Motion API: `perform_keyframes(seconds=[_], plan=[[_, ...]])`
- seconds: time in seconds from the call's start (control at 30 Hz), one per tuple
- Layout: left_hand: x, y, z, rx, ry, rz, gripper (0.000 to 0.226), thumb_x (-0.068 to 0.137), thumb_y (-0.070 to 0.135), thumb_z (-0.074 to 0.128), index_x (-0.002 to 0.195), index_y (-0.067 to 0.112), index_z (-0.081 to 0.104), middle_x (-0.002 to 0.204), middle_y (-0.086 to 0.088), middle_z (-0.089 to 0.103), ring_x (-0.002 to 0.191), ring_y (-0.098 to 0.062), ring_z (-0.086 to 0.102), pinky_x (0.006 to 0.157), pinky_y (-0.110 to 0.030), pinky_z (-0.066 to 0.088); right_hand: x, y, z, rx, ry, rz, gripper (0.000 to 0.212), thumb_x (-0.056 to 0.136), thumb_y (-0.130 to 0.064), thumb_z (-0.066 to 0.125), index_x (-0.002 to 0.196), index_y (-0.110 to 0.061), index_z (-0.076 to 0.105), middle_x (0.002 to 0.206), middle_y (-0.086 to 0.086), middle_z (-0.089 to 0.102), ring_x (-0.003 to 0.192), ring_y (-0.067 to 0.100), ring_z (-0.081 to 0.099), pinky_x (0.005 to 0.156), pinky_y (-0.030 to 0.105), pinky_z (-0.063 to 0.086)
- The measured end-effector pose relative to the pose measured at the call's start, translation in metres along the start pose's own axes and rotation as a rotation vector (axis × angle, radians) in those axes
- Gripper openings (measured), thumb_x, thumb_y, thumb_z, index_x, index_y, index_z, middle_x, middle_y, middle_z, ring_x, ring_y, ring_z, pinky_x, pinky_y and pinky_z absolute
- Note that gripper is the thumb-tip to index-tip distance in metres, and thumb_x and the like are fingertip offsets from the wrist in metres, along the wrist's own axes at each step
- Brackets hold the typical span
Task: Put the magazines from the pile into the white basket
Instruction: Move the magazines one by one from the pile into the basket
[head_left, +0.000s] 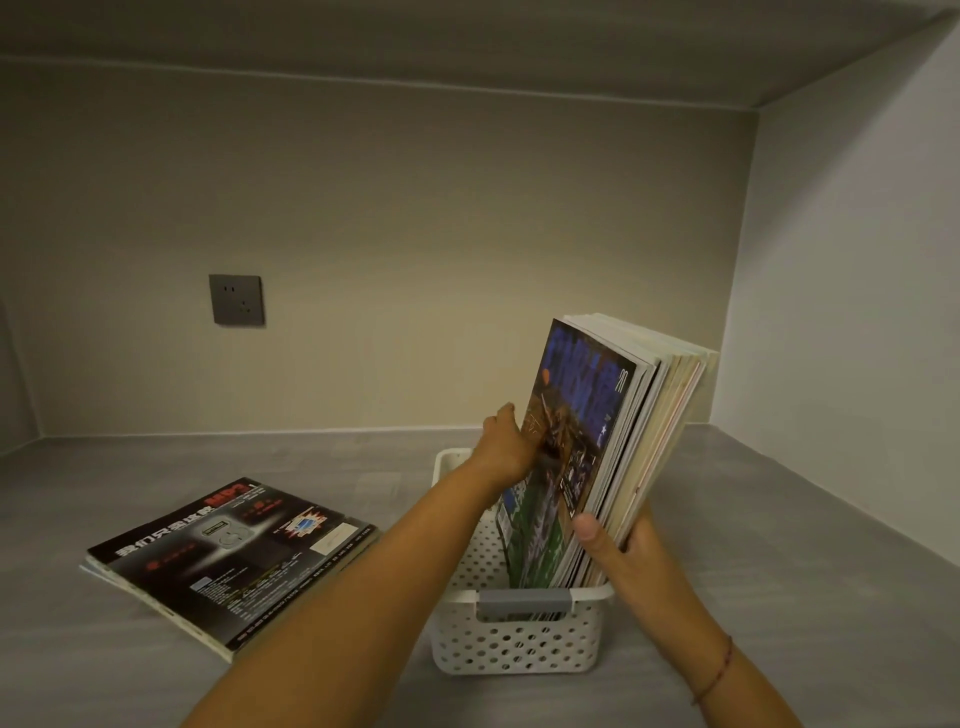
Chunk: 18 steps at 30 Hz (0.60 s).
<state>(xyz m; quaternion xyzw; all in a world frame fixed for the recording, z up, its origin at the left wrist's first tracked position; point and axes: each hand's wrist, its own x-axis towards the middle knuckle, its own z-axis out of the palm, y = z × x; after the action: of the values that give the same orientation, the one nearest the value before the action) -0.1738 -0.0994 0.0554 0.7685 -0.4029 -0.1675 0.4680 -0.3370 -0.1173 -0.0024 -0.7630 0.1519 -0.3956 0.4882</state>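
Note:
A white perforated basket (519, 644) with a grey handle stands on the grey counter in front of me. Several magazines (639, 431) stand upright in it and lean to the right, the front one with a blue cover (576, 441). My right hand (623, 551) grips the near edge of this stack, thumb on the front. My left hand (509, 441) holds the far edge of the blue-covered magazine. To the left, a small pile of magazines (228, 556) with a black cover on top lies flat on the counter.
A grey wall socket (236, 300) sits on the back wall. A side wall (841, 312) closes the space on the right, close to the basket. A ceiling or shelf underside hangs overhead.

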Motion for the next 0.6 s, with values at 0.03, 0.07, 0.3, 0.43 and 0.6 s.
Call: perform_keyframes(seconds=[0.03,0.07,0.3,0.43,0.6], plan=[[-0.012,0.007,-0.004,-0.156,-0.039,0.058,0.066,0.096,0.044,0.045,0.151,0.018,0.018,0.156,-0.007,0.022,0.140,-0.029,0.030,0.111,-0.044,0.032,0.000,0.001,-0.002,0.005,-0.008,-0.006,0.108,0.043,-0.087,0.053,0.133,-0.032,0.027,0.117,-0.025,0.050,0.098,-0.019,0.052,0.071,-0.002,0.041],[-0.026,0.014,-0.008,-0.282,-0.075,0.149,0.067,0.094,0.055,0.039,0.150,0.024,0.021,0.156,-0.002,0.024,0.140,-0.025,0.029,0.112,-0.043,0.031,0.000,0.001,-0.003,0.016,-0.014,-0.012,0.105,0.046,-0.087,0.052,0.133,-0.034,0.028,0.118,-0.025,0.050,0.099,-0.022,0.051,0.072,-0.002,0.041],[-0.089,0.025,0.018,-0.171,-0.171,0.568,0.107,0.073,0.064,0.064,0.141,0.053,-0.018,0.158,0.020,-0.002,0.146,-0.008,0.007,0.118,-0.042,0.020,0.003,0.003,-0.007,0.030,0.049,-0.034,0.069,0.060,-0.080,0.044,0.119,-0.047,0.033,0.111,-0.032,0.046,0.102,-0.017,0.048,0.074,-0.004,0.038],[-0.095,0.021,0.039,-0.375,-0.006,0.477,0.083,0.085,0.051,0.056,0.149,0.041,0.004,0.155,0.014,0.021,0.142,-0.008,0.024,0.116,-0.042,0.027,0.004,0.008,-0.007,0.047,-0.023,-0.057,0.049,0.078,-0.056,0.043,0.124,-0.057,0.025,0.127,-0.033,0.039,0.114,-0.022,0.040,0.085,-0.002,0.035],[-0.102,0.007,0.013,-0.417,-0.306,0.340,0.064,0.078,0.064,0.055,0.133,0.060,0.020,0.128,0.037,0.043,0.116,0.015,0.044,0.096,-0.014,0.042,0.002,0.008,0.004,0.074,-0.032,-0.080,0.080,0.063,-0.050,0.072,0.130,-0.049,0.027,0.121,-0.035,0.052,0.112,-0.012,0.050,0.083,0.007,0.045]])
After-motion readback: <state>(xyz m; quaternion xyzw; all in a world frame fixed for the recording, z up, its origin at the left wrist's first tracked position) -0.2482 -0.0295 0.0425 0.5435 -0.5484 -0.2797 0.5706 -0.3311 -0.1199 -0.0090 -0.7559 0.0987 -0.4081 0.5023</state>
